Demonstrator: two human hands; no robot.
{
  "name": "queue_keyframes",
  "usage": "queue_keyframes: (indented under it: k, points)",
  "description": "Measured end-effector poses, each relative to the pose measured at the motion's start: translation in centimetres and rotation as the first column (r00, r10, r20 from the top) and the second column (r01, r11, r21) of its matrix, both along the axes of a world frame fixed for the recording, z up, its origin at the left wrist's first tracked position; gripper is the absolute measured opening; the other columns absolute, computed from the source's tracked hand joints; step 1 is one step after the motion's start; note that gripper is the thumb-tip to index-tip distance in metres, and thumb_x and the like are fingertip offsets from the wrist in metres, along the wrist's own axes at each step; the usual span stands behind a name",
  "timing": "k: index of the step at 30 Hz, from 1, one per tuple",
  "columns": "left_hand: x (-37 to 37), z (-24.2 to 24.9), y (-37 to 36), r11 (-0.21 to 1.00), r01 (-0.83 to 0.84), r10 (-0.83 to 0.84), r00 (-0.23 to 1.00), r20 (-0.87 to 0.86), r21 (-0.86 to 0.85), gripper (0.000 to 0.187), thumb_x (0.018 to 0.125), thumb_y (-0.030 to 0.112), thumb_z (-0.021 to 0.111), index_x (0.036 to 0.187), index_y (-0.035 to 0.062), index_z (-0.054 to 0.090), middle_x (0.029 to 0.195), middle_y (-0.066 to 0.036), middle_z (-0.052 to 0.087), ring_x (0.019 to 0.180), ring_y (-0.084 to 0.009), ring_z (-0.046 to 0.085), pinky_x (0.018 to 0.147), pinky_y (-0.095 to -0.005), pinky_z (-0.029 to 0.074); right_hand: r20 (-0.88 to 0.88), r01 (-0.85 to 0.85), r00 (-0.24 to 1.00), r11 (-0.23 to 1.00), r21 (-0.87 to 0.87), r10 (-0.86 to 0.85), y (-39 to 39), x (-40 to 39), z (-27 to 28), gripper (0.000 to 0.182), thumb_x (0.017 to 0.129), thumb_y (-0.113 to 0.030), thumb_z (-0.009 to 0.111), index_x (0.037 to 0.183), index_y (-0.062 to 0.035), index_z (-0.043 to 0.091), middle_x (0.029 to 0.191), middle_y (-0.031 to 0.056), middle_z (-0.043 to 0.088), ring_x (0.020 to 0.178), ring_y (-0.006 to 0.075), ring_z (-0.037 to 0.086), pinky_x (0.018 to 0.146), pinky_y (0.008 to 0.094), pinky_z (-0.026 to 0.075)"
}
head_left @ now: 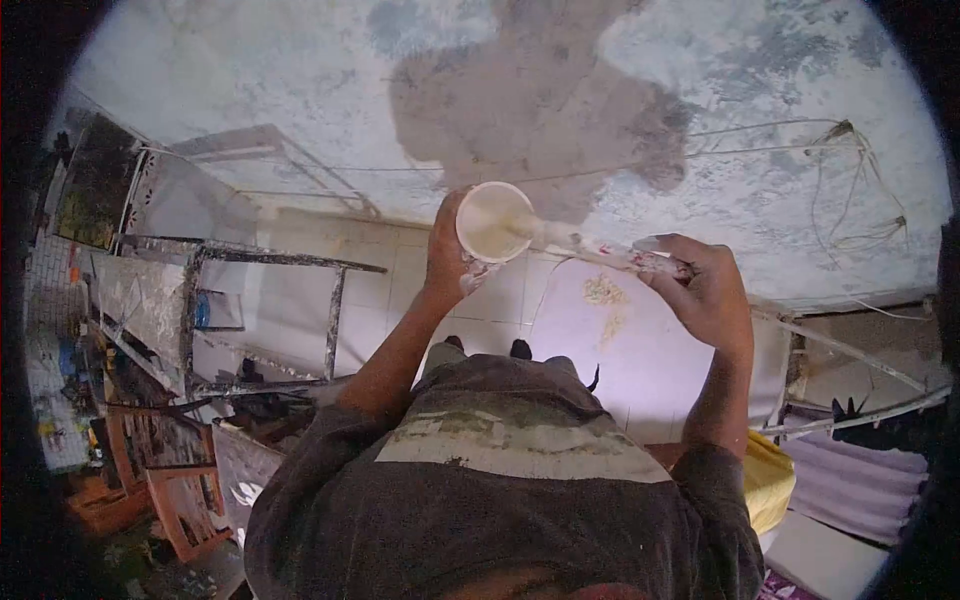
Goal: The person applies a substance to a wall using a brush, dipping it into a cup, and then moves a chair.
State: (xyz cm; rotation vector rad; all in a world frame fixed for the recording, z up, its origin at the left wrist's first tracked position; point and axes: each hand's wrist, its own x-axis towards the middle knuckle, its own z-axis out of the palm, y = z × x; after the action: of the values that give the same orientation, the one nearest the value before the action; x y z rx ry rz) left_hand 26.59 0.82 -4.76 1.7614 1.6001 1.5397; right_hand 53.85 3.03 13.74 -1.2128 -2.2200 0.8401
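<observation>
My left hand (pixel 446 255) is wrapped round a pale plastic cup (pixel 479 205), its mouth facing me. White smears show on that hand near the thumb. In my right hand (pixel 712 295) is the handle of a paintbrush (pixel 600 250), stained white and red. The brush's head lies over the cup's mouth, its tip inside the rim. What the cup contains looks pale and is partly blurred. Both hands are in front of the wall (pixel 760 90), just below a large darker, damp-looking patch (pixel 500 110).
A paint-spattered metal frame (pixel 270 257) stands on the left. Loose cables (pixel 860 170) hang on the wall at the right. Below my hands a white surface (pixel 570 330) has crumbs scattered on it. A yellow cloth (pixel 768 485) and a purple cloth (pixel 850 465) are at the lower right.
</observation>
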Motion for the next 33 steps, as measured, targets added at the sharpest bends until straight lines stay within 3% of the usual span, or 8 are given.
queue_keyframes:
  k: [2, 8, 17, 21, 24, 26, 29, 33]
  points:
    - [-0.3, 0.7, -0.3, 0.995, 0.09, -0.09, 0.996, -0.022, 0.032, 0.081, 0.055, 0.018, 0.078, 0.124, 0.0037, 0.039, 0.121, -0.018, 0.047, 0.112, -0.0374, 0.045, 0.095, -0.0437, 0.037, 0.164, -0.105, 0.983, 0.984, 0.142, 0.081, -0.3, -1.9, 0.5, 0.021, 0.075, -0.014, 0.066, 0.093, -0.0019, 0.064, 0.071, 0.013, 0.062, 0.06, 0.0212, 0.061, 0.052, 0.0326, 0.044]
    - [-1.2, 0.0, -0.9, 0.993, 0.04, -0.015, 0.977, -0.212, 0.112, 0.073, 0.058, 0.021, 0.074, 0.121, 0.0049, 0.042, 0.126, -0.016, 0.046, 0.113, -0.039, 0.044, 0.097, -0.049, 0.034, 0.619, -0.272, 0.784, 0.924, 0.268, 0.051, -0.6, -7.9, 0.9, 0.018, 0.077, -0.022, 0.063, 0.091, -0.0114, 0.064, 0.069, 0.0123, 0.062, 0.061, 0.0308, 0.061, 0.054, 0.0412, 0.047]
    - [-2.0, 0.7, -1.0, 0.97, 0.026, 0.039, 0.965, -0.257, 0.244, 0.077, 0.06, 0.024, 0.077, 0.125, 0.0058, 0.04, 0.121, -0.016, 0.05, 0.114, -0.0354, 0.046, 0.096, -0.0454, 0.036, 0.676, -0.397, 0.721, 0.891, 0.22, 0.155, 0.0, -13.9, -0.1, 0.008, 0.068, -0.011, 0.062, 0.07, -0.0047, 0.066, 0.069, 0.0173, 0.063, 0.067, 0.0306, 0.065, 0.059, 0.0412, 0.052]
    - [-2.7, 0.3, -1.0, 0.98, -0.009, 0.056, 0.971, -0.231, 0.197, 0.076, 0.063, 0.031, 0.076, 0.125, 0.0047, 0.04, 0.122, -0.017, 0.049, 0.114, -0.0351, 0.046, 0.095, -0.0456, 0.037, 0.7, -0.425, 0.679, 0.895, 0.133, 0.218, 1.3, -14.4, -0.3, 0.016, 0.075, -0.015, 0.058, 0.083, -0.0048, 0.066, 0.071, 0.0195, 0.062, 0.069, 0.0324, 0.064, 0.065, 0.0423, 0.05]
    - [-3.1, 0.4, -1.3, 0.986, -0.005, 0.037, 0.981, -0.191, 0.166, 0.076, 0.065, 0.036, 0.074, 0.124, 0.0031, 0.04, 0.121, -0.018, 0.048, 0.112, -0.0351, 0.048, 0.093, -0.0454, 0.039, 0.47, -0.33, 0.853, 0.933, 0.147, 0.227, 2.7, -14.0, -1.3, 0.018, 0.075, -0.018, 0.06, 0.082, -0.002, 0.065, 0.072, 0.0174, 0.063, 0.068, 0.0326, 0.063, 0.066, 0.0384, 0.05]
    - [-3.1, 0.3, -1.4, 0.995, 0.015, -0.009, 0.998, -0.063, 0.099, 0.076, 0.066, 0.037, 0.073, 0.125, 0.0019, 0.039, 0.12, -0.019, 0.047, 0.11, -0.0342, 0.049, 0.092, -0.0443, 0.041, 0.191, -0.338, 0.921, 0.94, -0.045, 0.34, 3.4, -13.7, -1.0, 0.023, 0.076, -0.022, 0.064, 0.086, -0.0008, 0.065, 0.073, 0.0152, 0.063, 0.065, 0.0285, 0.061, 0.065, 0.0348, 0.048]
    - [-2.7, 0.3, -1.4, 0.988, -0.038, 0.043, 0.999, -0.033, 0.151, 0.076, 0.066, 0.033, 0.075, 0.125, 0.0011, 0.039, 0.118, -0.018, 0.048, 0.109, -0.0325, 0.05, 0.091, -0.0426, 0.042, 0.006, -0.383, 0.924, 0.922, 0.051, 0.383, 4.1, -13.2, -3.2, 0.027, 0.077, -0.024, 0.066, 0.091, -0.0012, 0.065, 0.072, 0.0147, 0.063, 0.062, 0.0229, 0.059, 0.063, 0.0334, 0.047]
    - [-2.5, 0.0, -1.0, 0.998, -0.014, 0.018, 0.998, -0.065, 0.066, 0.077, 0.065, 0.026, 0.077, 0.126, 0.0005, 0.038, 0.118, -0.018, 0.048, 0.11, -0.0316, 0.05, 0.092, -0.0416, 0.041, -0.087, -0.379, 0.923, 0.924, -0.043, 0.374, 4.0, -13.2, -4.5, 0.028, 0.079, -0.024, 0.065, 0.094, -0.0001, 0.065, 0.072, 0.0152, 0.063, 0.062, 0.0192, 0.059, 0.063, 0.0324, 0.047]
